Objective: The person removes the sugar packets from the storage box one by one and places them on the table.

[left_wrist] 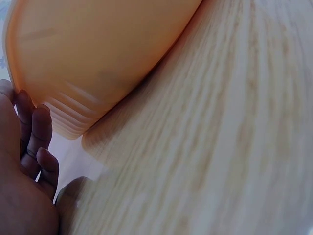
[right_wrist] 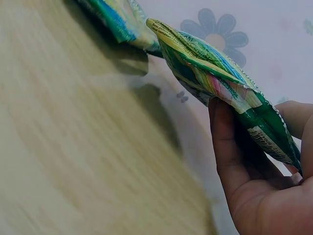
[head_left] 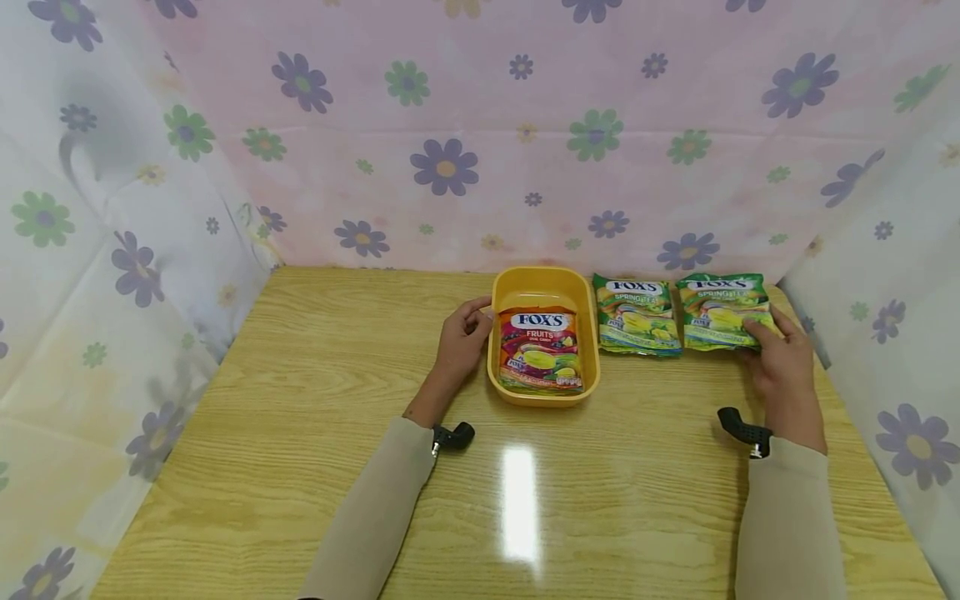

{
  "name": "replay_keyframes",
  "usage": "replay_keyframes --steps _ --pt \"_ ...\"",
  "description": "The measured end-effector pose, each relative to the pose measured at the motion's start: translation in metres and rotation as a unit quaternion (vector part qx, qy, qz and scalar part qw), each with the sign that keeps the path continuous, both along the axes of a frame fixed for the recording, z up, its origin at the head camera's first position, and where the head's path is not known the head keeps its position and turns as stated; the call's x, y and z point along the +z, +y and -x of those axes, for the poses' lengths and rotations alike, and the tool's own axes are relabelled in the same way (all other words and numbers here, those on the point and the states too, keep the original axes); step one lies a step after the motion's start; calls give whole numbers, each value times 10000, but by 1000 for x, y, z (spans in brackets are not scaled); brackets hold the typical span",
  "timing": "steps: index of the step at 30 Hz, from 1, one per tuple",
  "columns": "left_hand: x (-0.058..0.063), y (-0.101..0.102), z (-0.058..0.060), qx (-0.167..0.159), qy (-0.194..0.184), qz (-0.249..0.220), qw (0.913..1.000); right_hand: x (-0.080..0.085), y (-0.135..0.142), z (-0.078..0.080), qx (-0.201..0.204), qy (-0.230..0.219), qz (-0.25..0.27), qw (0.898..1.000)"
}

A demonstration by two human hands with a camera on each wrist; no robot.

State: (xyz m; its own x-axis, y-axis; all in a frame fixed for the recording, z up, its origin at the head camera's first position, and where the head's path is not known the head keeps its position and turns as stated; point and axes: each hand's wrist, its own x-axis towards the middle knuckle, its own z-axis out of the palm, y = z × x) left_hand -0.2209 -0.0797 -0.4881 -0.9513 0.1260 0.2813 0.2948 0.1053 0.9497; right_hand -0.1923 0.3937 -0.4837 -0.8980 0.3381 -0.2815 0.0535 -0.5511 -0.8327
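Arms (head_left: 791, 525) outstretched, right fingers (right_wrist: 225, 147) — gripping green packet (head_left: 718, 315)

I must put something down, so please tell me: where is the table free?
The table is bare left of the left hand, and nearer, between the left sleeve and the right sleeve. The back right is crowded: yellow box, then two green bags, the outer bag gripped by the right hand.

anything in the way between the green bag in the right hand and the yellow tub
Yes, a second green bag lies on the table next to the yellow tub, between it and the held bag in the right hand. A red bag lies inside the tub.
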Motion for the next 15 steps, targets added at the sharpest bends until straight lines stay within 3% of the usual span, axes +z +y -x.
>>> replay_keyframes --steps 9,12,15 --pt "-2 0 2 18 -89 -24 10000 -12 4 2 71 -243 -464 9986" --pt "-2 0 2 -8 -93 -33 10000 -13 4 4 51 -407 -758 9963" --pt "-3 0 2 -17 -85 -25 10000 -12 4 6 -128 -749 -1365 9877"
